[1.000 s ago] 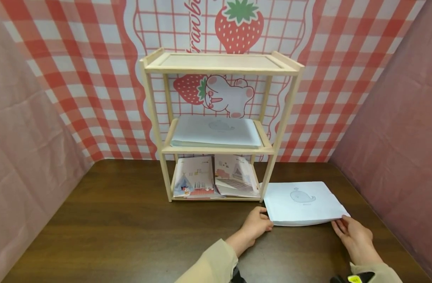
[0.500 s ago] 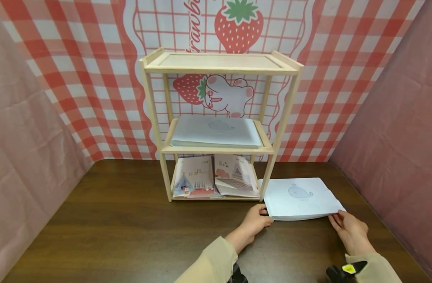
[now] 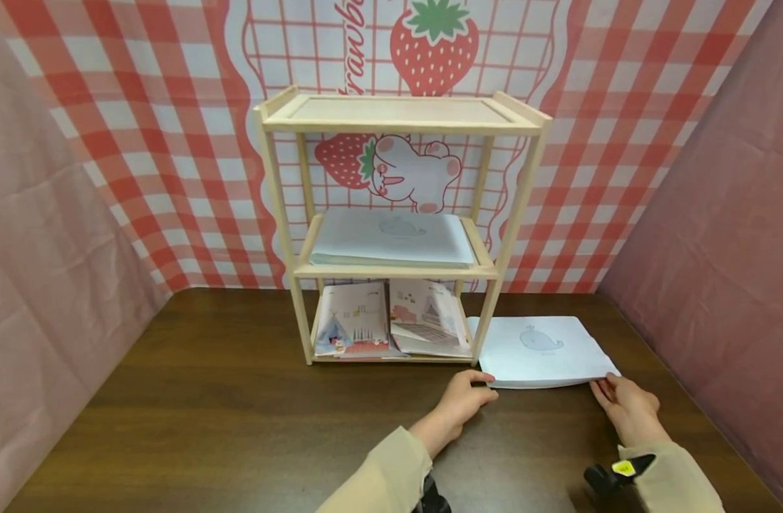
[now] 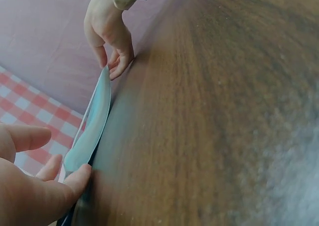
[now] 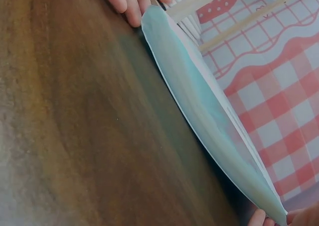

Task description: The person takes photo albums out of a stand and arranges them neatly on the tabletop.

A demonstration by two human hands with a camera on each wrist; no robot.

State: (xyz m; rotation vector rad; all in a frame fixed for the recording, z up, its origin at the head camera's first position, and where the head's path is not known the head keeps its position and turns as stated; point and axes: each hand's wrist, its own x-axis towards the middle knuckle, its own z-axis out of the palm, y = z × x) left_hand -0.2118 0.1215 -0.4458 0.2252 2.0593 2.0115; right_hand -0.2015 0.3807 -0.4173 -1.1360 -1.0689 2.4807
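A flat white stack of paper (image 3: 538, 356) with a grey whale drawn on top lies on the table (image 3: 237, 427), right of the shelf. Its long pale-green edge (image 5: 199, 121) bows in the right wrist view. My right hand (image 3: 630, 410) pinches the near right corner, thumb above and fingers below. At the near left corner, my left hand (image 3: 455, 406) has its fingers spread apart, one fingertip right at the corner in the left wrist view. On the middle shelf lies a similar whale-print stack (image 3: 391, 242).
The three-tier wooden shelf (image 3: 404, 130) stands at the back middle, one front leg overlapping the stack's left side. Illustrated booklets (image 3: 355, 324) sit on its bottom tier. Behind hangs a checked strawberry cloth (image 3: 173, 142); a pink cloth (image 3: 712, 235) borders the right side.
The white stack has slid away from me and slightly left, toward the back. My right hand has gone with it; my left hand's fingers have spread at the corner.
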